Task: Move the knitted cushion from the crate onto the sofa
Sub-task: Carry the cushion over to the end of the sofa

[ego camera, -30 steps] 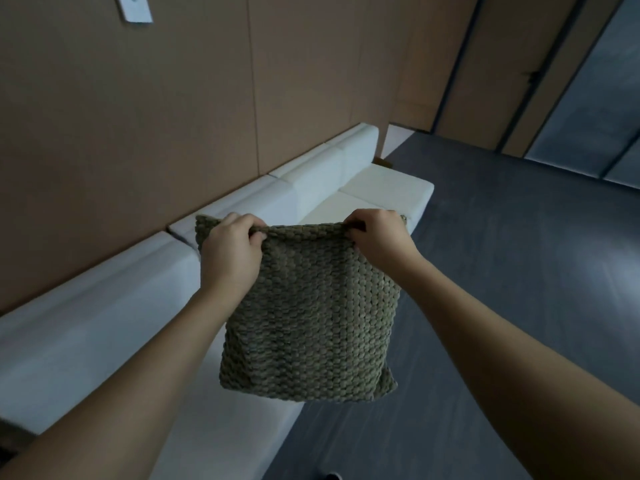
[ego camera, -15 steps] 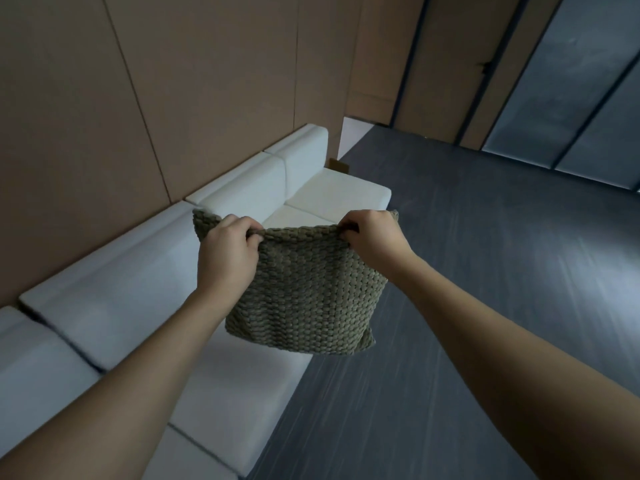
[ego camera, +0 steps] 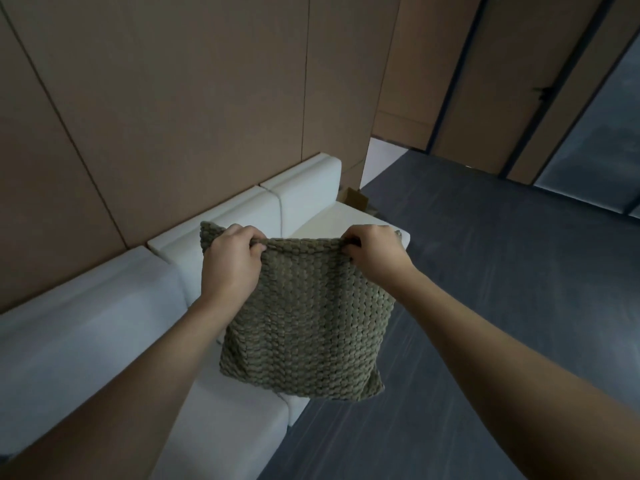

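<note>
I have the knitted cushion (ego camera: 304,320) hanging in the air at the centre of the frame, pinched along its top edge: my left hand (ego camera: 232,261) is closed on the upper left corner and my right hand (ego camera: 375,252) is closed on the upper right. Each grip bunches only a fold of the knit, and the rest dangles free below.

The cushion is not on the sofa (ego camera: 104,341) yet. It hangs in front of the white seat that runs along the left of the frame, and its lower right corner looks to overhang the seat's front edge, above the dark floor (ego camera: 502,306).

That overhang is my main worry. If I let go from here, the cushion would likely drop partly off the seat, tip forward and slide to the floor. I judge it needs to travel further left, toward the backrest, before release.

The other risk is the hold itself. The loose weave could stretch or slip through my fingertips, and if one side lets go first the cushion would swing and land crooked.

The crate is not in view.
</note>
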